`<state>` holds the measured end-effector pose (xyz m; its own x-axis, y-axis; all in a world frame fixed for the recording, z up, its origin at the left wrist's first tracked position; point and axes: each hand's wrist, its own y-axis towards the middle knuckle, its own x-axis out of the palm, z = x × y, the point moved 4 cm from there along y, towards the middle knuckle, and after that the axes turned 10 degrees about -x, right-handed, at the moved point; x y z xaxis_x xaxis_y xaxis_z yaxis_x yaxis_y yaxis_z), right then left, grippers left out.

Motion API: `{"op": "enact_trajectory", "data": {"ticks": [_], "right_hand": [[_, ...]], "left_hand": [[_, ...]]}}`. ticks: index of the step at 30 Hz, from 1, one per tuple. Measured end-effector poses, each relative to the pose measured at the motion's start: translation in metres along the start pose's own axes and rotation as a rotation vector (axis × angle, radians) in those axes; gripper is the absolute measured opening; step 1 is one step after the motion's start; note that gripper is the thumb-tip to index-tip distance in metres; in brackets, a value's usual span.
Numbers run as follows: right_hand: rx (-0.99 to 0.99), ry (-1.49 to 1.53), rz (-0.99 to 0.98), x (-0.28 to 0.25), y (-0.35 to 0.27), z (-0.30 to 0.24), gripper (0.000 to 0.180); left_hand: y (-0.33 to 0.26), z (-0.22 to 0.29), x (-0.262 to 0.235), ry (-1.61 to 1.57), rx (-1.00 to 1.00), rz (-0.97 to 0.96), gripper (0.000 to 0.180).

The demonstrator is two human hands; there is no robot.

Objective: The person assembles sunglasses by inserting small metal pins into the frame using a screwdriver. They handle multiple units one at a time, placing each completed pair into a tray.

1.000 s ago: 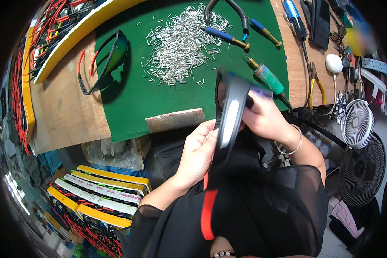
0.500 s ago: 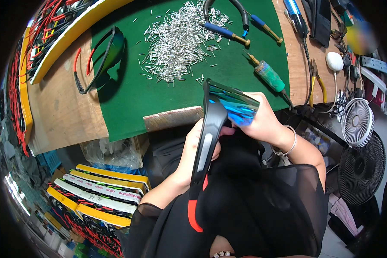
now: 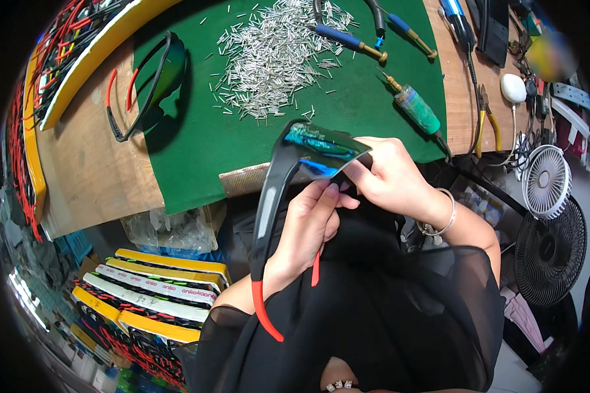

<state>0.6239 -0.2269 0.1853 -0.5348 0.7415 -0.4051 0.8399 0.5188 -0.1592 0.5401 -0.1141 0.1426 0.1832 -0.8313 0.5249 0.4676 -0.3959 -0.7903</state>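
I hold wraparound sunglasses [image 3: 267,203] with a black frame, blue-green mirrored lens and red temple tips above my lap, at the table's near edge. My right hand [image 3: 393,173] is closed on the right end of the lens. My left hand [image 3: 311,219] is closed inside the frame, thumb and forefinger pinched together near the lens's lower edge. One temple hangs outside my left wrist. The other temple's red tip [image 3: 316,268] shows below my left hand, its middle hidden by the fingers. Whatever small part lies in the pinch is hidden.
Small silver pins [image 3: 269,65] lie heaped on a green mat [image 3: 196,150]. Another pair of sunglasses [image 3: 156,95] stands at left. Blue-handled screwdrivers [image 3: 341,39], a green-handled driver [image 3: 416,110] and yellow pliers [image 3: 484,124] lie at right. Racks of frames [image 3: 157,288] stand lower left.
The sunglasses have moved left and tilted, bringing the second temple's red tip into view. My left hand has shifted from behind the near temple to inside the frame, fingers pinched.
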Motion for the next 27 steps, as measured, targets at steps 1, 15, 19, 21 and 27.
{"op": "enact_trajectory", "data": {"ticks": [1, 15, 19, 21, 27], "right_hand": [[0.0, 0.007, -0.004, 0.001, 0.001, 0.0, 0.016], [-0.093, -0.055, 0.0, 0.008, 0.002, 0.004, 0.016], [-0.199, -0.134, -0.036, 0.013, -0.002, 0.003, 0.013], [-0.229, -0.123, 0.025, 0.012, -0.007, 0.002, 0.012], [-0.143, -0.225, 0.171, -0.05, -0.02, -0.002, 0.037]], "left_hand": [[0.001, -0.002, -0.002, -0.015, 0.021, 0.01, 0.023], [0.0, 0.0, -0.003, 0.008, -0.009, -0.007, 0.027], [0.001, 0.003, 0.001, 0.03, -0.028, -0.008, 0.029], [0.003, 0.002, 0.002, 0.048, -0.023, -0.024, 0.03], [0.004, 0.0, -0.014, -0.082, -0.028, 0.015, 0.028]]}}
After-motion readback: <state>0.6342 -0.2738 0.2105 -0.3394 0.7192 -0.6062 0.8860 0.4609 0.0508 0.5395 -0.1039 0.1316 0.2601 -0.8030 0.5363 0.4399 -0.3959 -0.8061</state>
